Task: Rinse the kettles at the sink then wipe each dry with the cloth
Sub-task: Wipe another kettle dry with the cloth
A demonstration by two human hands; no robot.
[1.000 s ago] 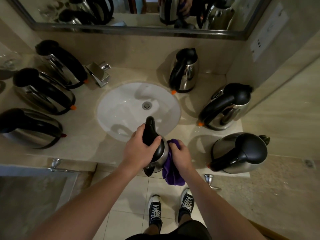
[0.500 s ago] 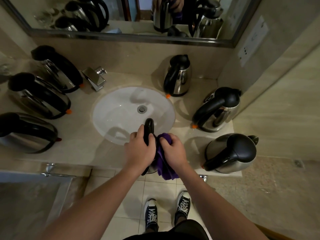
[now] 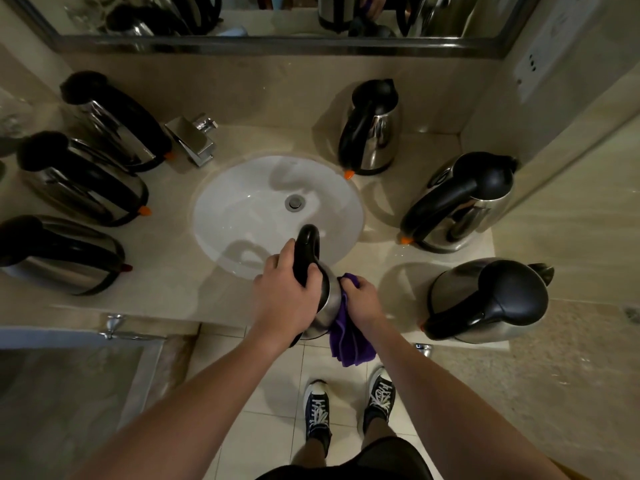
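Beige worktop (image 3: 166,285), white sink (image 3: 242,216). Left hand (image 3: 284,299) wrapped round kettle (image 3: 327,299) handle over sink's near edge, right hand (image 3: 362,299) pinching purple cloth (image 3: 349,344) against it. Seven kettles total, one cloth.

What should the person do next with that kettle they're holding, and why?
Probably slide the purple cloth further round the held kettle: the left hand grips its black handle, and the right hand presses the cloth on one side only.
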